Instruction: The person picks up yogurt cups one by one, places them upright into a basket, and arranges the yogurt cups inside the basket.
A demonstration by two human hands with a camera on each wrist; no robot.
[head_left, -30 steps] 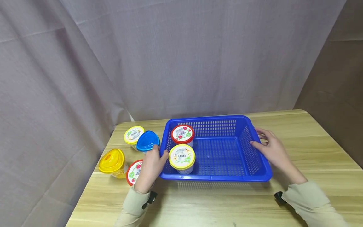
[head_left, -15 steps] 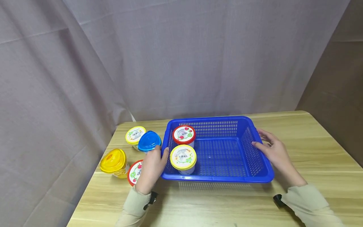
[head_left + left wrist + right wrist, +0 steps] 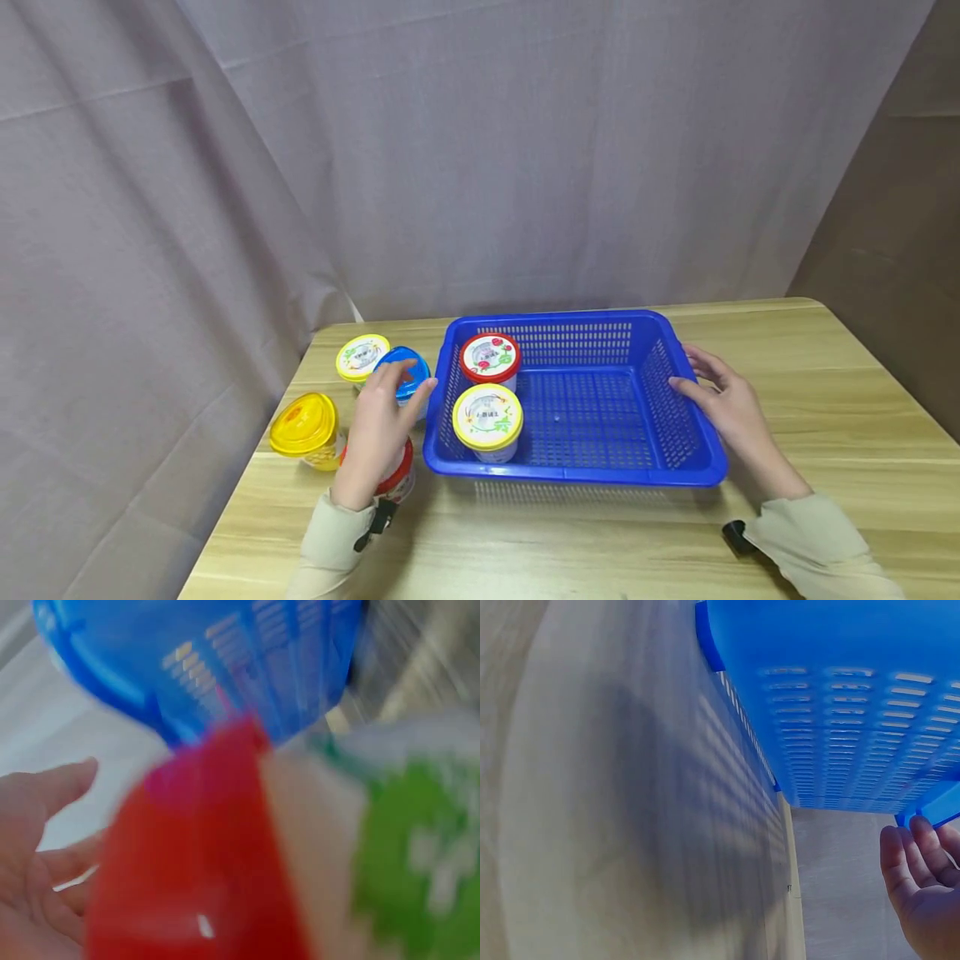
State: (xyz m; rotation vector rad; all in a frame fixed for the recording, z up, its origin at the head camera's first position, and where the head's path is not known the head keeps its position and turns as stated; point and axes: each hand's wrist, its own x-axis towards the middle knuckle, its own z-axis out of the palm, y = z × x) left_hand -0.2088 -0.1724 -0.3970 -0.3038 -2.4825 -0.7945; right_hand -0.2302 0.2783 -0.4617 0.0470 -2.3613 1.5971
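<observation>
On the tabletop (image 3: 555, 550) sits the blue basket (image 3: 573, 475), a red-lidded tub (image 3: 490, 358) and a yellow-lidded tub (image 3: 487, 418) in its left end, the right hand (image 3: 731, 408) gripping its right rim, while the left hand (image 3: 377, 427), fingers loose and thumb apart, hovers near the blue-lidded cup (image 3: 406, 389) and another red-lidded tub (image 3: 400, 477).

Wood-grained table (image 3: 540, 550); grey curtain (image 3: 525, 167) behind

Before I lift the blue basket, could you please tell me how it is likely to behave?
The blue basket is probably light for its size, its walls being perforated. It may dip on the left, where the red-lidded tub and yellow-lidded tub inside it stand. Those tubs might slide if tilted, since bare basket floor lies to their right.
</observation>
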